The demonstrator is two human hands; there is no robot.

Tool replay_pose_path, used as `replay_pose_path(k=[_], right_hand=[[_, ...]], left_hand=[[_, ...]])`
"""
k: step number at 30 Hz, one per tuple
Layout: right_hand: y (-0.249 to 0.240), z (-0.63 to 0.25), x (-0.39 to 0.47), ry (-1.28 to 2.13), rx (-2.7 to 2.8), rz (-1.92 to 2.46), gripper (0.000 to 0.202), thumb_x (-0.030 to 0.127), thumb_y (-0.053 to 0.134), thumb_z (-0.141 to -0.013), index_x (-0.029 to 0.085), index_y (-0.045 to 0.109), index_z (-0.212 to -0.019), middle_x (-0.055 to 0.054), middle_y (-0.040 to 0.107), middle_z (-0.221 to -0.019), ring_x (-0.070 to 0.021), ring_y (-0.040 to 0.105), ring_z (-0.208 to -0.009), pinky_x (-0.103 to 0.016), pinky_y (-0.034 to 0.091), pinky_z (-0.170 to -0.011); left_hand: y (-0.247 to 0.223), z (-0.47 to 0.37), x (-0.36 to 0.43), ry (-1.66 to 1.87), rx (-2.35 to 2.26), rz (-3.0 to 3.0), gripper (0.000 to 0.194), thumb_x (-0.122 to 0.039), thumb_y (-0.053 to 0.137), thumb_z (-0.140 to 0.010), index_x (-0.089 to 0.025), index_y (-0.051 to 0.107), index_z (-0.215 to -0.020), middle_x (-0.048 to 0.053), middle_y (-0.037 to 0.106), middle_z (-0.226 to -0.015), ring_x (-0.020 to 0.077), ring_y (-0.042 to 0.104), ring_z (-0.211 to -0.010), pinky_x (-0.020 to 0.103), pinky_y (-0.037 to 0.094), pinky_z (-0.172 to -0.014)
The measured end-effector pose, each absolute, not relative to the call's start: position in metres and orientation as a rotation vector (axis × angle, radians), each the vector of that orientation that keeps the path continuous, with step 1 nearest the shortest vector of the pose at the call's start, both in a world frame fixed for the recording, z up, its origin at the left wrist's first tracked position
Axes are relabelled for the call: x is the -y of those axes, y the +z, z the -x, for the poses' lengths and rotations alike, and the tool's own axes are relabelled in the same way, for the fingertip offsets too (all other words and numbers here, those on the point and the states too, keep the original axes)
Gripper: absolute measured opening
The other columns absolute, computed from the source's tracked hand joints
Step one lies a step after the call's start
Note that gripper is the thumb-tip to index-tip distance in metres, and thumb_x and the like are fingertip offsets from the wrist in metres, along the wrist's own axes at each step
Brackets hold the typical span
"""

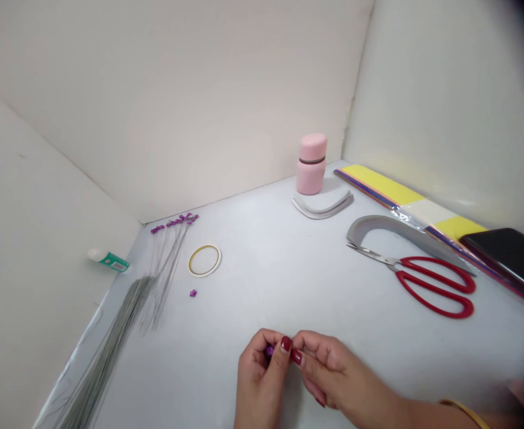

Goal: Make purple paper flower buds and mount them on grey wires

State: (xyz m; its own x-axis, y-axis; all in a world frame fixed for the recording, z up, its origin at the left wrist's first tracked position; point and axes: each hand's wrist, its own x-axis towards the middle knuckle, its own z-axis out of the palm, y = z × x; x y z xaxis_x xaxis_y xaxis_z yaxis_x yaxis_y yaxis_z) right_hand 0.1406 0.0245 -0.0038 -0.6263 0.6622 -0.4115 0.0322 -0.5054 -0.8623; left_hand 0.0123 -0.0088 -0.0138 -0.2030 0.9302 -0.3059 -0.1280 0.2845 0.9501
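Observation:
Near the front edge of the view my left hand (pixel 262 372) is closed, with a small shiny purple piece (pixel 269 351) showing between its curled fingers. My right hand (pixel 327 370) pinches right beside it, thumb against forefinger, and the fingertips of both hands meet. What the right fingers pinch is hidden. Further left on the table lies a small purple paper star (pixel 193 293). Beyond it, thin wire stems with purple tips (pixel 181 220) lie in a loose group. A narrow roll of tape (pixel 205 261) rests flat beside them.
A bundle of bare wires (pixel 110 351) runs along the left edge, near a green-and-white glue stick (pixel 114 262). Red-handled scissors (pixel 416 274), curved grey paper strips (pixel 373 223), a pink flask (pixel 311 164), coloured paper (pixel 387 186) and a black phone (pixel 512 253) lie at right. Walls enclose the table.

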Motion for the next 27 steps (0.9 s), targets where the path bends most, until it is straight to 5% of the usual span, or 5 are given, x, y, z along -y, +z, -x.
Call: replay_pose_path(k=[9, 17, 27], right_hand=[[-0.006, -0.142, -0.023, 2.038, 1.4, 1.062, 0.018, 0.033, 0.045, -0.085, 0.016, 0.05, -0.08, 0.009, 0.036, -0.045, -0.0074, 0.029, -0.043, -0.02, 0.024, -0.044], [-0.006, -0.144, -0.026, 2.055, 1.408, 1.063, 0.02, 0.034, 0.044, -0.086, 0.016, 0.051, -0.08, 0.009, 0.038, -0.045, -0.0073, 0.03, -0.043, -0.019, 0.025, -0.044], [0.001, -0.144, -0.028, 2.059, 1.426, 1.044, 0.022, 0.037, 0.046, -0.085, 0.016, 0.052, -0.079, 0.008, 0.037, -0.046, -0.0079, 0.031, -0.044, -0.02, 0.026, -0.046]], left_hand=[[-0.017, -0.012, 0.008, 1.239, -1.515, -0.906, 0.024, -0.036, 0.063, -0.074, -0.016, 0.059, -0.062, 0.001, 0.058, -0.059, 0.0141, 0.05, -0.059, 0.023, 0.039, -0.057], [-0.008, -0.006, 0.007, 1.085, -1.494, -0.857, 0.031, -0.043, 0.057, -0.076, -0.017, 0.053, -0.06, -0.008, 0.037, -0.045, 0.008, 0.03, -0.043, 0.02, 0.026, -0.043], [-0.01, -0.01, 0.009, 1.204, -1.524, -1.078, 0.025, -0.034, 0.055, -0.08, -0.018, 0.054, -0.061, -0.002, 0.051, -0.056, 0.0129, 0.043, -0.054, 0.023, 0.033, -0.054]])
